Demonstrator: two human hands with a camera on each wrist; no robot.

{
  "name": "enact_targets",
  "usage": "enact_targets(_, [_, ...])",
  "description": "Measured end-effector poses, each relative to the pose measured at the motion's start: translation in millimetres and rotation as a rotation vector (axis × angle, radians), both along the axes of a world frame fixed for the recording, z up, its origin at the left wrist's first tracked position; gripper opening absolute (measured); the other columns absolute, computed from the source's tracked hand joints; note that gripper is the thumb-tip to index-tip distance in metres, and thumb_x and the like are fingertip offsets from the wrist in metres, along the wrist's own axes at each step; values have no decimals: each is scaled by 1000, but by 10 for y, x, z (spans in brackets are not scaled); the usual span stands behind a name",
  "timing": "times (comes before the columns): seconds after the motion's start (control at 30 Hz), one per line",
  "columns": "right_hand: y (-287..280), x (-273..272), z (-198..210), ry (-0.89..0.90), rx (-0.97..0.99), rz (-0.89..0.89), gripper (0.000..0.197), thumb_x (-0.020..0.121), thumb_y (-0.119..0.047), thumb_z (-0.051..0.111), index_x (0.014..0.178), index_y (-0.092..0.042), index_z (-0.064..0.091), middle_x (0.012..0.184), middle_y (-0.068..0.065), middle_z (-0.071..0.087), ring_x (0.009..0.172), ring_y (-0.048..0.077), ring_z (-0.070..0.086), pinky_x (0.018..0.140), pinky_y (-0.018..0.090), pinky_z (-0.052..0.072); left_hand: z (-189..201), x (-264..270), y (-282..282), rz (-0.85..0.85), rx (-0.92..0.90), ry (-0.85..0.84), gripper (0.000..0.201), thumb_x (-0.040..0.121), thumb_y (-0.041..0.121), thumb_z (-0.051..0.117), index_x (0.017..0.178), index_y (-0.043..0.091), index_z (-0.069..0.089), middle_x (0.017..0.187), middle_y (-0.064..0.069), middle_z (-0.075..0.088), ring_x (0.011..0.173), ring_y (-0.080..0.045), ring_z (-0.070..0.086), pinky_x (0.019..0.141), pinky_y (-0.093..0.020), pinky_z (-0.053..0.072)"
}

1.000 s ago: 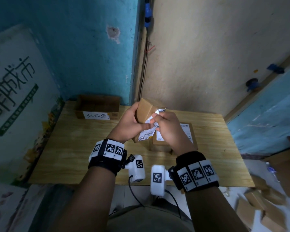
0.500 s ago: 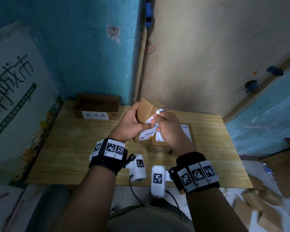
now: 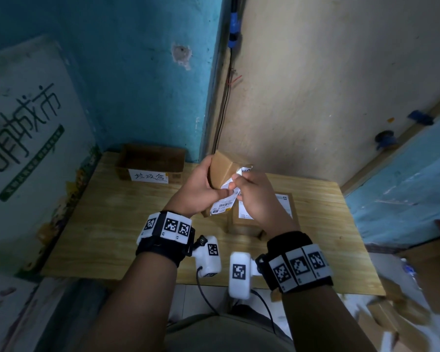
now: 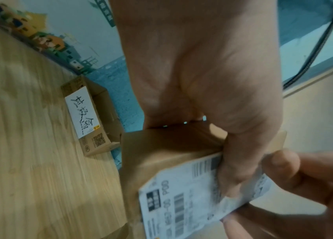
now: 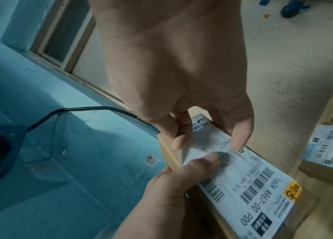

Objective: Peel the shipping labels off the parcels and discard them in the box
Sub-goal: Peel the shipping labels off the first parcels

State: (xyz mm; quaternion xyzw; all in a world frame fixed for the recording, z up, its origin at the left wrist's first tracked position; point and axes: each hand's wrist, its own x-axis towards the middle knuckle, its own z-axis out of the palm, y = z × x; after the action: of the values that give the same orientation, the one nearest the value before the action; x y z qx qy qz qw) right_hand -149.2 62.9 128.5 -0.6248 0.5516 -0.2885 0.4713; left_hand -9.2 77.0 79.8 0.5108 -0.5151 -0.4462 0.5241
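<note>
My left hand grips a small brown cardboard parcel, lifted above the wooden table, with its thumb pressed on the white shipping label. My right hand pinches a lifted corner of that label between thumb and fingers. In the right wrist view the label shows barcodes and a yellow mark, and its upper part curls off the parcel. The left wrist view shows the parcel and the label under my left thumb. An open cardboard box with a handwritten tag stands at the table's back left.
A second labelled parcel lies on the table under my right hand. Loose cartons lie on the floor at the right. Walls close the table's back and left sides, with a large printed board leaning at the left.
My right hand has drawn the label's corner slightly further off the parcel. Both hands and the parcel stay in almost the same place.
</note>
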Motion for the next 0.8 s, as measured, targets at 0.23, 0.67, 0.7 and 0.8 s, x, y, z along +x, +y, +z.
enact_targets(0.23, [45, 69, 67, 27, -61, 31, 42, 102, -9, 52, 62, -14, 63, 80, 16, 65, 70, 18, 56, 72, 33, 48, 17, 38, 40, 31, -52, -84, 65, 77, 6, 82, 130, 14, 44, 113, 1, 65, 103, -7, 65, 90, -25, 54])
enact_targets(0.67, [90, 83, 62, 21, -136, 73, 43, 102, -10, 53, 60, -15, 62, 69, 15, 61, 50, 8, 51, 51, 15, 39, 29, 36, 115, 110, -87, -54, 61, 78, 6, 81, 130, 6, 48, 113, -2, 67, 98, 3, 64, 84, -13, 50])
enact_targets(0.7, [97, 81, 64, 17, -137, 73, 44, 102, -10, 53, 60, -15, 62, 68, 16, 61, 50, 8, 52, 51, 16, 40, 27, 32, 121, 113, -85, -53, 61, 78, 6, 81, 130, 6, 48, 113, -2, 67, 97, 3, 64, 83, -13, 50])
enact_targets(0.8, [121, 77, 45, 8, -122, 73, 43, 102, -10, 53, 60, -14, 61, 68, 18, 60, 57, 18, 53, 52, 20, 40, 17, 21, 150, 125, -76, -59, 60, 79, 9, 82, 129, 6, 49, 114, -4, 67, 103, -5, 65, 86, -20, 53])
